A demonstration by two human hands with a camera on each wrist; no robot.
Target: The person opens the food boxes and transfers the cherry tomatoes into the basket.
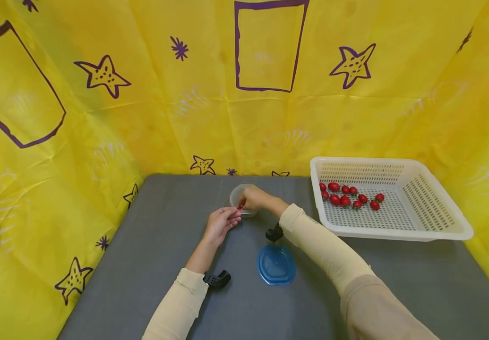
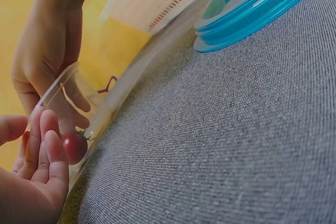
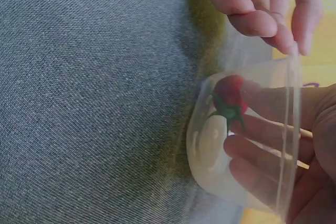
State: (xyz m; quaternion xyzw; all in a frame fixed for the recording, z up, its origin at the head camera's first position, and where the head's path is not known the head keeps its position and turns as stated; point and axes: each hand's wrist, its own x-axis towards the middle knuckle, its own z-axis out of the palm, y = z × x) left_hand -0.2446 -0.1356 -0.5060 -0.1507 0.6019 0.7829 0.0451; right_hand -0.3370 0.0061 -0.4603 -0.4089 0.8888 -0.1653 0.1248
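A clear plastic container [image 1: 234, 194] stands on the grey table near its back edge. My left hand [image 1: 218, 225] pinches the container's near rim between thumb and fingertips. From the right, my right hand [image 1: 258, 197] reaches down inside, its fingers seen through the clear wall in the right wrist view. There the thumb and a finger hold a red cherry tomato [image 3: 229, 92] with green sepals, close to the container's bottom. The left wrist view shows the same cherry tomato [image 2: 75, 147] low in the container, behind the left fingers.
A blue lid [image 1: 276, 265] lies on the table in front of the container. At the back right stands a white perforated basket [image 1: 435, 208] with several cherry tomatoes [image 1: 345, 201] inside. Yellow patterned cloth [image 1: 210, 127] hangs behind the table and at its sides.
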